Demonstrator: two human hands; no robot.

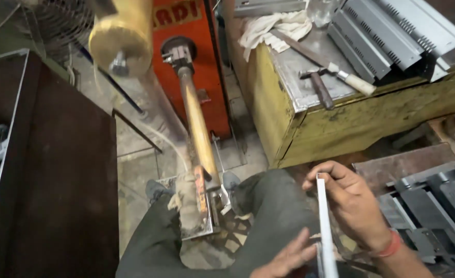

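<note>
My right hand (352,206) grips the top end of a thin pale metal strip (325,231) that stands on edge over my right knee. My left hand (287,259) is low at the bottom edge, fingers spread, touching the strip's lower part from the left. Between my knees runs a long worn lever (199,128) of a press, its rag-wrapped lower end (189,206) by a small metal plate (201,231). The lever leads up to an orange machine body (199,67).
A yellow metal workbench (340,118) at the right carries a hammer (317,85), a file with a pale handle (335,69), a white rag (276,28) and grey slotted sheet-metal parts (392,31). More grey parts (433,206) lie at lower right. A dark panel (57,170) stands at left.
</note>
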